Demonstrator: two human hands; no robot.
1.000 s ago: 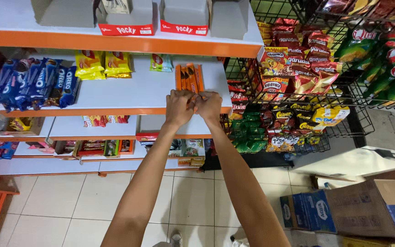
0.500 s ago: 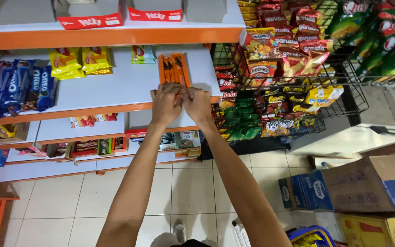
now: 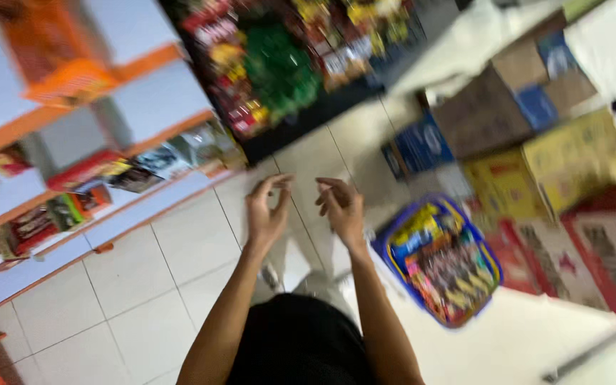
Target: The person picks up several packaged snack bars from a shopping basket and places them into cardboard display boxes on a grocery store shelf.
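Now your left hand (image 3: 265,214) and your right hand (image 3: 342,208) are up in the middle of the frame, side by side but not touching. Both are empty, with the fingers loosely curled and the grip open on each. Your bare arms reach up from the bottom of the frame, over the pale tiled floor (image 3: 144,271). Nearest to your hands is the blue basket (image 3: 392,258), low and to the right of the middle, just beside your right hand. It is full of small shiny snack packs (image 3: 440,267). Those packs look light, soft and a bit slippery, so I think they would crinkle and slide if you squeezed hard; hold one by its flat sides. The basket looks stiff, and its rim seems the best place to take hold. Shelves (image 3: 108,185) with more packs run along the left, and cardboard boxes (image 3: 486,114) sit at the upper right. It is all quite blurry.
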